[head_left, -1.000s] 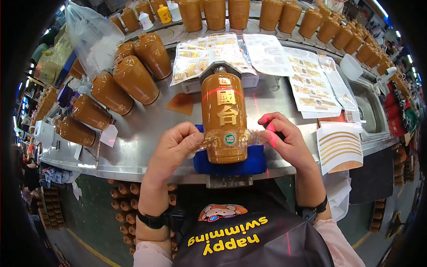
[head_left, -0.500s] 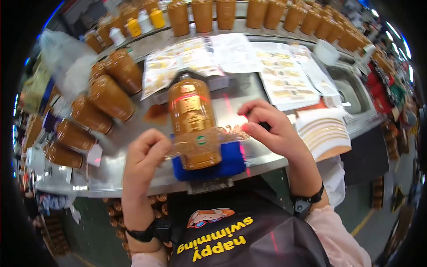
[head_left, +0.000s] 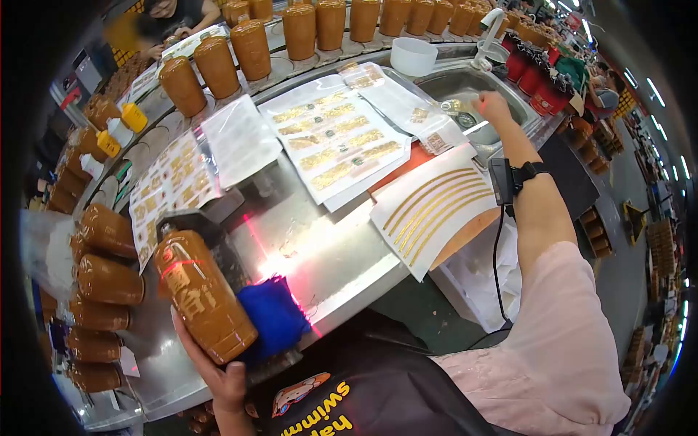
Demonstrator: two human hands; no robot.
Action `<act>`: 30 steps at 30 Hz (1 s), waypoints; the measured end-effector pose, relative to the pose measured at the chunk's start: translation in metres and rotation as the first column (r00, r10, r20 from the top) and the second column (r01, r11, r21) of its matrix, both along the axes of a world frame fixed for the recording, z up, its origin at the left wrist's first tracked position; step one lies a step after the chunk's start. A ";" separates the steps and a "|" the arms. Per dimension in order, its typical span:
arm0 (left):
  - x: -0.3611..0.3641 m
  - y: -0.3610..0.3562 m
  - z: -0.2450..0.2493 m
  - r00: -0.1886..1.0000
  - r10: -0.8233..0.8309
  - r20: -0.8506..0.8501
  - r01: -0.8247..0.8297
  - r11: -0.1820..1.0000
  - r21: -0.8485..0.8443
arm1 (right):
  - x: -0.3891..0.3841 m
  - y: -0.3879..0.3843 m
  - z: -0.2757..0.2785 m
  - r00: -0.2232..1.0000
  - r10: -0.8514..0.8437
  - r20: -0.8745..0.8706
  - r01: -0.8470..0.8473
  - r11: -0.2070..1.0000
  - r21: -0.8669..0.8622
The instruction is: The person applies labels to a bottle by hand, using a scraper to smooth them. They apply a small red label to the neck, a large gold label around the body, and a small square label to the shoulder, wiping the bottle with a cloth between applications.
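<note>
A brown glazed bottle (head_left: 207,298) with raised gold characters lies tilted on a dark stand, its base towards me and against a blue cloth (head_left: 273,316). My left hand (head_left: 218,374) cups the left side and base of this bottle, the thumb near its bottom edge; part of the fingers is hidden behind it. My right hand (head_left: 494,107) is stretched far out over the metal sink (head_left: 520,109), fingers curled closed. Whatever it may hold is too small to make out. Below it in the sink, a small dark round part and a clear piece show.
Sheets of gold decals (head_left: 338,138) and a sheet with curved gold strips (head_left: 436,218) cover the metal table. More brown bottles (head_left: 109,280) line the left side and the rear ledge. A white bowl (head_left: 413,57) stands by the sink. Another person sits at the far left.
My right hand has gone from beside the bottle to the sink. My left hand has moved onto the bottle's base. The clear strip with a green mark no longer shows across the bottle; the view has turned right.
</note>
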State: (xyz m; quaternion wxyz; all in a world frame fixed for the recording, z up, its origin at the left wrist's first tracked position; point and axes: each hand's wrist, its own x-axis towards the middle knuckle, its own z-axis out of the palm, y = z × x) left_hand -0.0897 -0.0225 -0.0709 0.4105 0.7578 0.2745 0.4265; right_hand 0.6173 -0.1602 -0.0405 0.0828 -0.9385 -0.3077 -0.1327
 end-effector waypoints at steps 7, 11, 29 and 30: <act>-0.005 -0.003 -0.014 0.981 0.152 -0.120 -0.152 0.988 0.003 | -0.007 -0.017 -0.023 0.930 -0.368 -0.003 0.338 0.858 -0.388; -0.002 0.001 -0.013 0.964 0.190 -0.188 -0.181 0.982 0.060 | -0.002 -0.017 -0.031 0.934 -0.355 0.051 0.335 0.812 -0.479; -0.012 -0.012 -0.002 0.965 0.112 -0.237 -0.129 0.990 -0.056 | 0.028 0.002 -0.032 0.997 0.053 -0.064 -0.076 0.887 -0.455; -0.001 -0.009 -0.008 0.951 0.183 -0.251 -0.203 0.978 -0.056 | 0.012 -0.004 -0.023 0.944 0.293 0.151 -0.239 0.924 -0.298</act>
